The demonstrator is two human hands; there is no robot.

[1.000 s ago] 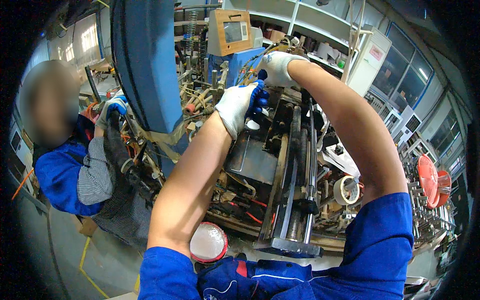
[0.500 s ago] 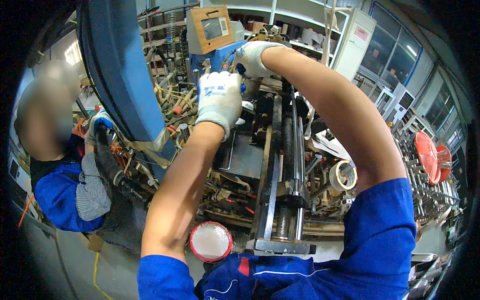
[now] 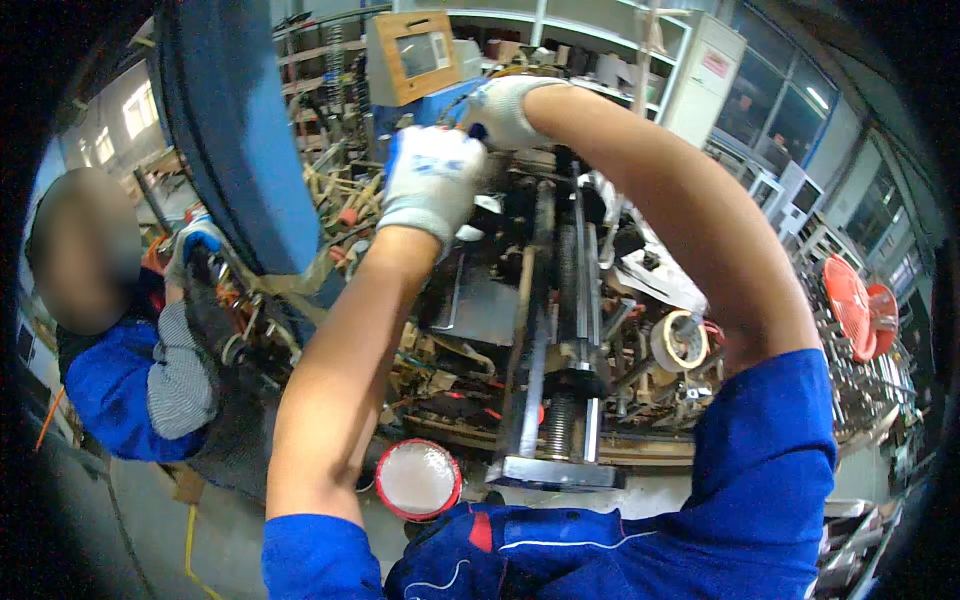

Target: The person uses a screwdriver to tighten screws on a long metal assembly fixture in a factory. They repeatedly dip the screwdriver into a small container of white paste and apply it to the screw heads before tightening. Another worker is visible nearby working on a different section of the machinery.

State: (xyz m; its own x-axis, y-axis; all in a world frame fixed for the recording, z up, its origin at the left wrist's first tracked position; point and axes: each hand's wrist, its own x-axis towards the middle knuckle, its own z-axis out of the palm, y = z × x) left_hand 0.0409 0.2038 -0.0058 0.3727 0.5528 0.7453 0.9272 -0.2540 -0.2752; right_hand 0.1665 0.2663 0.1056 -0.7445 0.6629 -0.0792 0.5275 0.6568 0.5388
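In a white knit glove with blue patches, my left hand (image 3: pixel 432 180) is curled closed at the far end of a long machine. Close beside it, my right hand (image 3: pixel 503 112), gloved too, bends inward with its fingers out of sight behind the palm. What either hand grips is hidden. Below them lies a dark flat metal plate (image 3: pixel 478 305), next to a long steel rail (image 3: pixel 535 330) and a threaded rod (image 3: pixel 561 425) that run toward me.
At the left, another person's gloved hand (image 3: pixel 195 243) is near a tall blue column (image 3: pixel 225 140). A red-rimmed bucket (image 3: pixel 418 480) stands near my body. To the right are a tape roll (image 3: pixel 678 341) and red plastic discs (image 3: pixel 850 308). A wood-framed box (image 3: pixel 412 57) sits behind.
Both my hands have shifted slightly to the left in the picture, along with most of the scene. They stay close together at the machine's far end.
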